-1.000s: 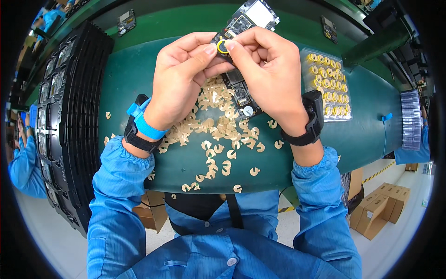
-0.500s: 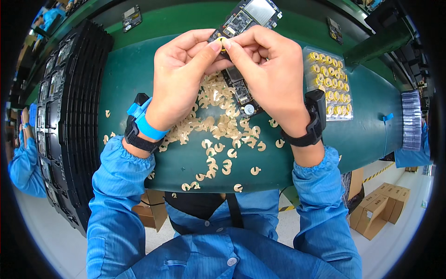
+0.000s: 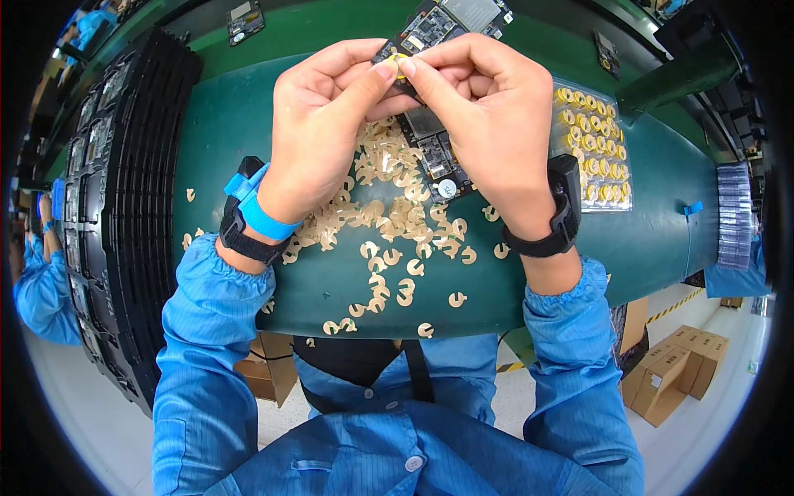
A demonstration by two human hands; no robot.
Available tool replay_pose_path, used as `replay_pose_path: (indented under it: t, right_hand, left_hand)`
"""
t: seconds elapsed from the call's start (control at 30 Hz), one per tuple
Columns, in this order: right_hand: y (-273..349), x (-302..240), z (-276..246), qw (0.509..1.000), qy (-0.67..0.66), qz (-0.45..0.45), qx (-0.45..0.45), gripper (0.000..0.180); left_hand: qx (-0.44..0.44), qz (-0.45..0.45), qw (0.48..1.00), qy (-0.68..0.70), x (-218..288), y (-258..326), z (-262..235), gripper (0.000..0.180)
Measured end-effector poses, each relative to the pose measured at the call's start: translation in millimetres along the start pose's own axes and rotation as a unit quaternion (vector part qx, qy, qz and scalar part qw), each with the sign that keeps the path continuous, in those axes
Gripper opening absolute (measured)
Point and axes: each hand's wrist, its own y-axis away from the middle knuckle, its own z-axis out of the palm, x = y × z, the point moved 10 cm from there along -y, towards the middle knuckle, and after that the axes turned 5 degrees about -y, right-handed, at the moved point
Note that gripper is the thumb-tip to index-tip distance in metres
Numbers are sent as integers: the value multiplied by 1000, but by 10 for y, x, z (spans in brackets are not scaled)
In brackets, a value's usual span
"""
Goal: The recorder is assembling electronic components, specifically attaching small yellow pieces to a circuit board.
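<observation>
My left hand (image 3: 314, 124) and my right hand (image 3: 500, 124) meet at the far middle of the table, thumbs and fingertips pinched together. Between them is a small round part with a yellow rim (image 3: 399, 68), mostly hidden by the fingertips. A long black circuit board (image 3: 438, 159) lies slantwise under and behind the hands; a silver shield shows at its far end and a round white label at its near end. A pile of cream C-shaped paper pieces (image 3: 385, 157) spreads beneath and in front of the hands.
Right of my right hand, a clear plastic tray (image 3: 608, 206) holds rows of yellow round parts. A tall stack of black trays (image 3: 132, 198) stands at left. More boards (image 3: 246, 22) lie on the far ledge. Clear trays (image 3: 734, 215) are stacked at far right, cardboard boxes (image 3: 662, 372) below.
Both hands have risen slightly in the picture, still pinching the yellow-rimmed part. The view has shifted a little; the board and the paper pieces look otherwise unmoved.
</observation>
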Motion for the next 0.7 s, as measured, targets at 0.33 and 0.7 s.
replay_pose_path:
  t: [0.33,0.7]
  right_hand:
    - [50,-315,79,984,97,-146,-38,13]
    - [33,-310,115,982,91,-153,-57,13]
  left_hand:
    - [9,-3,1000,-3,38,-3,-27,26]
    - [19,-32,999,-2,-43,-13,-78,26]
